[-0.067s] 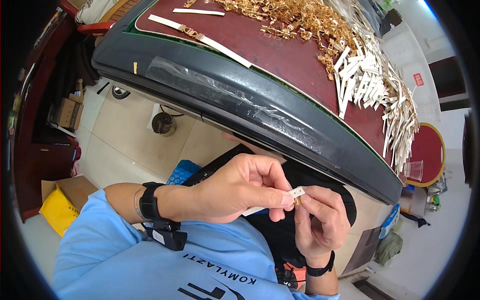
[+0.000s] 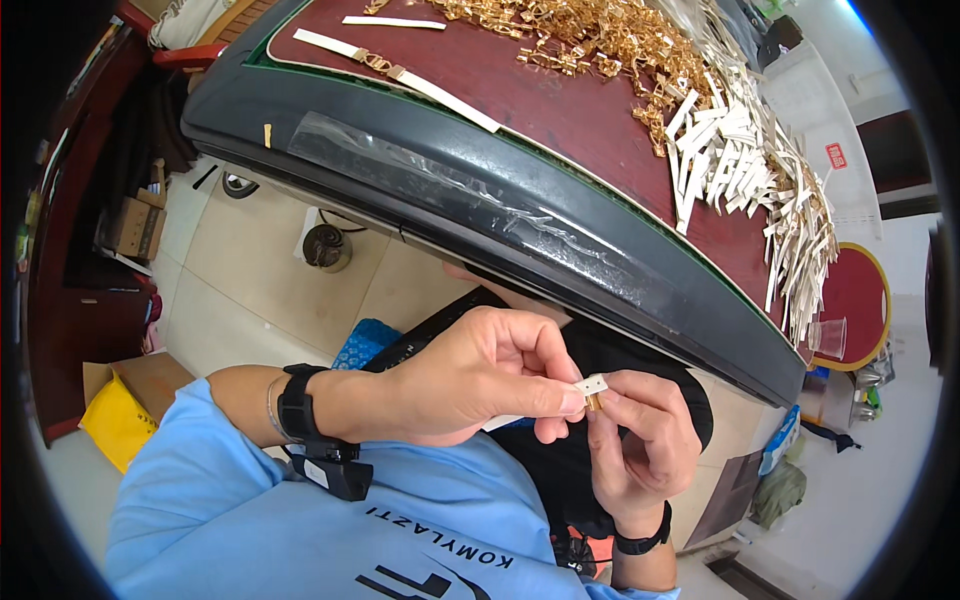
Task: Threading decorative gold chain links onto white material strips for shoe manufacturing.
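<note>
Maroon tabletop point(image 2: 560, 115) beyond; L hand point(image 2: 470, 385) clamped on white strip point(image 2: 594, 384), R hand point(image 2: 645, 435) on gold clasp point(image 2: 593, 402) at strip's end, both over lap point(image 2: 548, 475). Clasp's tiny, so prob. risk: R grip slips & it drops to floor point(image 2: 250, 260).

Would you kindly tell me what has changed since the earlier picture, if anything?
Nothing was visibly taken up or let go: the left hand and right hand still hold the narrow white strip and small gold metal piece between them. The dark red tabletop sits slightly farther left in view, probably from camera movement. The heap of gold metal fittings and pile of thin white strips stayed put.
</note>
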{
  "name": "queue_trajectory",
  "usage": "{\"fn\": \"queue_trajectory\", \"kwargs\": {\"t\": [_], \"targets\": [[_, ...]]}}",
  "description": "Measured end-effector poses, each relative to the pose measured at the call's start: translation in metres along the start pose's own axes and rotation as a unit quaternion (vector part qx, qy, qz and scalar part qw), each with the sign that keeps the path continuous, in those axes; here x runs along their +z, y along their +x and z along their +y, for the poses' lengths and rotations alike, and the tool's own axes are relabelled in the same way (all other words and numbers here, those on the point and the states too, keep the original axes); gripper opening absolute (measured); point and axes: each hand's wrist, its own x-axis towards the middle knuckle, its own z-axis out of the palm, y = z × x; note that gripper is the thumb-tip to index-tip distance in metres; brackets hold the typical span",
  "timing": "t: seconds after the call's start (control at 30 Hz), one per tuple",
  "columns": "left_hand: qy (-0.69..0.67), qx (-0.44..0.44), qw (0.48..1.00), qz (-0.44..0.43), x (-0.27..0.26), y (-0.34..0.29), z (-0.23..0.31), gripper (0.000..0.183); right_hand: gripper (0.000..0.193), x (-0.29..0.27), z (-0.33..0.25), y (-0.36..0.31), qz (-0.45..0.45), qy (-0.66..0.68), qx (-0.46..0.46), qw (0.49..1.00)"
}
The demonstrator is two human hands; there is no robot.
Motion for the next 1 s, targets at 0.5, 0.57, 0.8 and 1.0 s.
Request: {"fn": "queue_trajectory", "kwargs": {"t": [0.5, 0.57, 0.8, 1.0], "targets": [[0.175, -0.048, 0.982, 0.047, 0.008, -0.007, 0.007, 0.013, 0.015, -0.038, -0.009, -0.003, -0.125, 0.174, 0.222, 0.951], [0.221, -0.04, 0.972, 0.062, 0.008, -0.006, 0.006, 0.013, 0.016, -0.034, -0.011, -0.003, -0.107, 0.173, 0.2, 0.958], [0.33, 0.028, 0.942, 0.044, 0.01, -0.008, 0.001, 0.012, 0.021, -0.027, -0.008, -0.009, -0.072, 0.116, 0.13, 0.982], [0.378, 0.045, 0.924, 0.04, 0.01, -0.008, 0.002, 0.011, 0.02, -0.027, -0.007, -0.011, -0.051, 0.104, 0.132, 0.984]]}}
